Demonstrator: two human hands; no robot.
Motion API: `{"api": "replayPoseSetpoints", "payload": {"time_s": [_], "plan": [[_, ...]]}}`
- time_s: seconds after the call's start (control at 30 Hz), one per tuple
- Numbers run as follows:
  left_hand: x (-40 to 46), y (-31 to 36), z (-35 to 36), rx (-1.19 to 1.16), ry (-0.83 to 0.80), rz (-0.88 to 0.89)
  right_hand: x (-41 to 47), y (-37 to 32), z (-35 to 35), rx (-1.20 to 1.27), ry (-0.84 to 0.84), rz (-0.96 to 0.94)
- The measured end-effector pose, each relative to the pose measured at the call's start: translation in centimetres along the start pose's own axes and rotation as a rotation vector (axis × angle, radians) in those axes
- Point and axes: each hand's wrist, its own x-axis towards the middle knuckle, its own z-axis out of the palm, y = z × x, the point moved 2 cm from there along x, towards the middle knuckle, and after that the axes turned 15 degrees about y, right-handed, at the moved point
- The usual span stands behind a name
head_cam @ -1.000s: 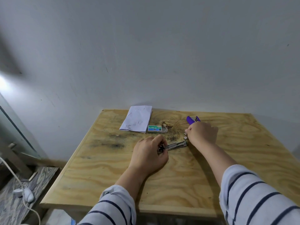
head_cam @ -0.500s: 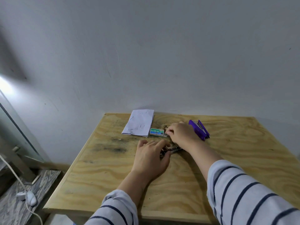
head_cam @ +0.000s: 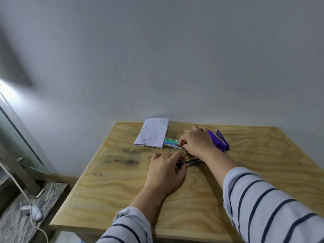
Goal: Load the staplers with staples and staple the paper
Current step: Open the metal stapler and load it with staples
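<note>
Plywood forms the top of the table [head_cam: 245, 199], and the far edge of it stands against a grey wall [head_cam: 175, 58]. Two staplers are on it. One is a metal stapler [head_cam: 192, 163] near the middle of the table; its long axis runs left to right and a little away from the person. The left hand [head_cam: 165, 171] lies over its left end, with the fingers curled around that end and holding it down on the wood. The other is a purple stapler [head_cam: 220, 141], which lies open at the back, just beside the right wrist, with its long axis going from back-left to front-right.

One box of staples [head_cam: 171, 143] lies behind the metal stapler, with its long side parallel to the back edge. The right hand [head_cam: 197, 142] reaches to the right end of this box. Its fingertips are bent together there, but whether they pinch something I cannot tell, because the hand hides them.

One folded paper [head_cam: 152, 135] lies to the left of the box and touches it; its far corner is at the back edge.

Free wood is wide on the front half and on the right side. On the floor at the left is one white cable [head_cam: 26, 206].
</note>
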Motion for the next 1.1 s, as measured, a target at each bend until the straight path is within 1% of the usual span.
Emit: {"api": "replayPoseSetpoints", "payload": {"time_s": [0.2, 0.3, 0.37, 0.43, 0.57, 0.63, 0.77, 1.0, 1.1], "plan": [[0.0, 0.0, 0.1, -0.007, -0.002, -0.009, 0.1, 0.0, 0.0, -0.088, -0.133, -0.064], [0.0, -0.1, 0.0, -0.010, 0.000, -0.013, 0.4, 0.1, 0.1, -0.166, -0.153, -0.097], [-0.1, -0.1, 0.1, -0.012, 0.000, -0.015, 0.4, 0.3, 0.1, -0.161, -0.152, -0.081], [-0.1, 0.0, 0.0, -0.011, 0.007, -0.017, 0.3, 0.8, 0.4, -0.062, -0.120, -0.006], [-0.1, 0.0, 0.0, -0.012, 0.011, -0.021, -0.1, 2.0, 0.2, 0.287, -0.037, 0.271], [-0.1, -0.1, 0.0, -0.012, 0.004, -0.024, -0.4, 2.7, -0.2, 0.394, 0.007, 0.379], [-0.1, 0.0, -0.1, -0.006, -0.013, -0.023, -1.2, 3.3, -0.2, 0.480, 0.028, 0.489], [0.0, 0.0, -0.2, -0.021, -0.027, -0.025, -2.0, 2.9, -0.2, 0.485, 0.052, 0.527], [0.0, -0.1, -0.1, -0.022, -0.034, -0.033, -2.2, 2.7, -0.3, 0.493, 0.020, 0.556]]}}
